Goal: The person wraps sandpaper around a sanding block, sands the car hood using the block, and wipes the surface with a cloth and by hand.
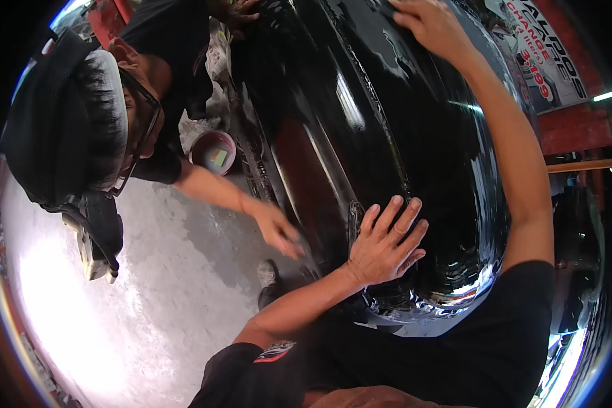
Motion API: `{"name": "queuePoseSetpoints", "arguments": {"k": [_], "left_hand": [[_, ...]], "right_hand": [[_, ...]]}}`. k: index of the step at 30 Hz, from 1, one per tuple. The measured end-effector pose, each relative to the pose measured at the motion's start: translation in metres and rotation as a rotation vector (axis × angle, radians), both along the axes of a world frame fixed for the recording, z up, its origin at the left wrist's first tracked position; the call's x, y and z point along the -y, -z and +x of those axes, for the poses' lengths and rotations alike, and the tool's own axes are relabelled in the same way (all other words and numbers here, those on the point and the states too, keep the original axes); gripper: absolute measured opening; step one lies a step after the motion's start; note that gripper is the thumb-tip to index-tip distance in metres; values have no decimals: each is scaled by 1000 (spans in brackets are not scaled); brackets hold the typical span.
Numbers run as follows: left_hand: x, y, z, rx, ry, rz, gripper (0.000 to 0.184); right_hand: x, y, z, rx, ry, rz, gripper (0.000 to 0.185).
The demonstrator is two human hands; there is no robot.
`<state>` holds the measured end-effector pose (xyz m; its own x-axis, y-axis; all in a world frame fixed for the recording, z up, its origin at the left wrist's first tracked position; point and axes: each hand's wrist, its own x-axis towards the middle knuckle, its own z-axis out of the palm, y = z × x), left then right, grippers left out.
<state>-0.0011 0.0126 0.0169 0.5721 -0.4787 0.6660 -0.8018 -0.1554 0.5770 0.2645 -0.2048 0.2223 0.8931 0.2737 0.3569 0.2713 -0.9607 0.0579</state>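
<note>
My left hand [389,241] lies flat on a glossy black car body panel [428,149], fingers spread, with nothing in it. It rests near the panel's near end, beside a door handle-like piece [355,221]. My right arm reaches far forward, and my right hand [432,28] is on the panel near the top edge of the view. Its fingers are bent and pressed down on the surface; a small dark thing seems to be under the fingertips, but the frame edge cuts it off. The black surface looks wet in streaks.
A co-worker in a black cap [61,122] leans in at left, one blurred hand [279,231] by the car's lower side. A pink bucket [232,151] holding liquid and a greenish block stands on the concrete floor [163,251]. A printed sign [544,51] hangs at right.
</note>
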Motion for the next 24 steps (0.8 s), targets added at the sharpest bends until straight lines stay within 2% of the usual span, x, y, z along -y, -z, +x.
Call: {"name": "queuePoseSetpoints", "arguments": {"k": [3,6,9,12,15,16,19,20,23,24], "left_hand": [[3,3,1,-3,-8,-22,49],[1,3,-1,-10,-21,-21,50],[2,4,-2,-1,-10,-2,50],[2,3,0,13,-2,3,50],[1,2,0,14,-12,-8,50],[2,3,-1,4,-8,-4,49],[0,1,-1,-12,-16,29,48],[-1,1,-1,1,-37,27,46],[0,2,-3,12,-51,-6,45],[0,2,-3,1,-38,-23,44]], "right_hand": [[-1,4,67,36,81,0,35],[-4,6,56,48,83,34,35],[-8,1,-9,31,1,-9,35],[-12,-2,-21,28,-7,-30,36],[2,8,44,62,-3,-31,36],[-3,10,67,73,42,59,35],[-11,7,103,112,116,-10,34],[-14,6,93,97,170,-25,35],[8,16,19,117,-64,63,35],[25,19,-17,-69,21,173,37]]}}
